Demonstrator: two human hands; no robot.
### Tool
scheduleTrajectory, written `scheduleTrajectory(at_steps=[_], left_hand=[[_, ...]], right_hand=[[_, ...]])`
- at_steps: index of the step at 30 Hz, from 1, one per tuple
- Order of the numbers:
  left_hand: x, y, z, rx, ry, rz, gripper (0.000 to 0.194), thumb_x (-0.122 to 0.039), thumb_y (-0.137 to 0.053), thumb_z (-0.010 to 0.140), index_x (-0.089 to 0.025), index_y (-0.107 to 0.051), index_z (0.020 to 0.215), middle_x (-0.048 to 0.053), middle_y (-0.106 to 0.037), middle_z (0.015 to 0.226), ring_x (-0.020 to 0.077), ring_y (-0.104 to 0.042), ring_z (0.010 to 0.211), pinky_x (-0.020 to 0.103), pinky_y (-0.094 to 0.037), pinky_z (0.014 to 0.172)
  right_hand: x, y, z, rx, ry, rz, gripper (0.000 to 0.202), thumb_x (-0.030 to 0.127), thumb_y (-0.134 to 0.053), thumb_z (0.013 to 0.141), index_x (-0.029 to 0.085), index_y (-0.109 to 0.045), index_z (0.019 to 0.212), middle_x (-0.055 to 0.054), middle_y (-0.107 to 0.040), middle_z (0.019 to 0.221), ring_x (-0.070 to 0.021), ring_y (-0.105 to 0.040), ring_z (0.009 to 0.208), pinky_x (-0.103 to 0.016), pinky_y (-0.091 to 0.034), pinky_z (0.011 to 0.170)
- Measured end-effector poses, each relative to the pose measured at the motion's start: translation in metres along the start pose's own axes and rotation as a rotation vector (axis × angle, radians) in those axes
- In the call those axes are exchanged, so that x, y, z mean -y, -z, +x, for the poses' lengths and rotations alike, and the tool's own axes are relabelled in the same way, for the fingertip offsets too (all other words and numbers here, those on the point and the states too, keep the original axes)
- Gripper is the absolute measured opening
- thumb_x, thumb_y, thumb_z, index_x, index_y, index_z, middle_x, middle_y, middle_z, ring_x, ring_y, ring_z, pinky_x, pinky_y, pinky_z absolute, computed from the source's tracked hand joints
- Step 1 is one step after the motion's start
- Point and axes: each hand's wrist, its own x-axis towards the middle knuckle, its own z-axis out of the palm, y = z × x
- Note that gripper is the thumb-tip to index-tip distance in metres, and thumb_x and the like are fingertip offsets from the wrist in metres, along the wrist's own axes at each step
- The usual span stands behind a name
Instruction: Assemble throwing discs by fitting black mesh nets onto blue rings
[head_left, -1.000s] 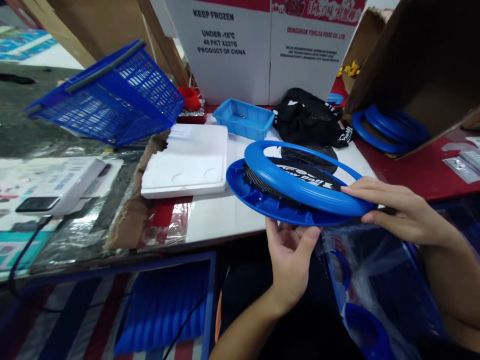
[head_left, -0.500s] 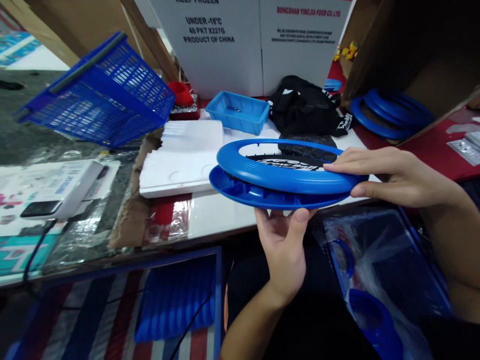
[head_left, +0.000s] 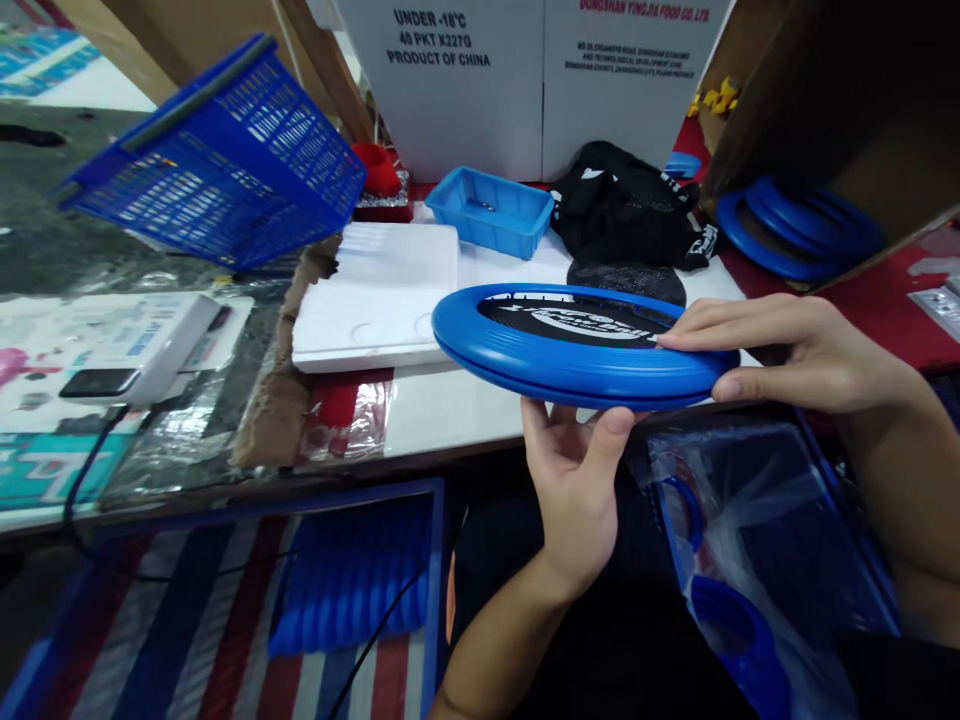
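A blue plastic ring disc [head_left: 525, 357] is held level above the table's front edge, its upper and lower rings lying close together. Black mesh fabric [head_left: 585, 322] with white print fills part of its middle, with a gap showing at the back. My left hand [head_left: 576, 480] supports the disc from below, fingers and thumb against its underside. At the right rim, my right hand [head_left: 795, 355] grips with fingers on top and thumb at the edge. Behind the disc lie a pile of black printed fabric [head_left: 634, 210] and a dark mesh piece [head_left: 626, 280].
A light blue tray [head_left: 491, 215], white foam board [head_left: 375, 300] and tilted blue basket [head_left: 225, 165] are on the table. Blue rings [head_left: 795, 230] lie at right. Below are a crate of stacked blue rings [head_left: 349, 585] and a plastic-lined crate [head_left: 780, 520].
The gap between the disc's upper and lower rings has closed, and more of the printed mesh shows. Both hands keep their hold. The view has shifted slightly.
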Motion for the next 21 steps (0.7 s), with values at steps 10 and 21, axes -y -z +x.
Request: scheduleTrajectory(at_steps=[10,21], left_hand=[[-0.002,-0.002,-0.003,0.036,-0.006,-0.1,0.077,-0.044,-0.096,0.092,-0.035,-0.055,0.157,0.001,-0.079,0.114,0.0241,-0.083,0.106,0.047,-0.069,0.104],[-0.008,0.012,-0.009,0.006,0.067,-0.149,0.064,-0.047,-0.091,0.096,-0.033,-0.062,0.151,0.008,-0.076,0.138,0.0295,-0.081,0.119,0.048,-0.071,0.099]], right_hand=[[0.002,0.0,-0.009,0.002,0.015,0.058,0.049,0.037,-0.099,0.087,0.034,-0.086,0.134,-0.005,-0.087,0.129,-0.0305,-0.082,0.121,-0.04,-0.066,0.107],[0.002,-0.018,-0.011,0.1,0.138,-0.097,0.058,0.032,-0.092,0.096,0.036,-0.075,0.152,-0.005,-0.082,0.14,-0.0266,-0.078,0.124,-0.037,-0.064,0.107]])
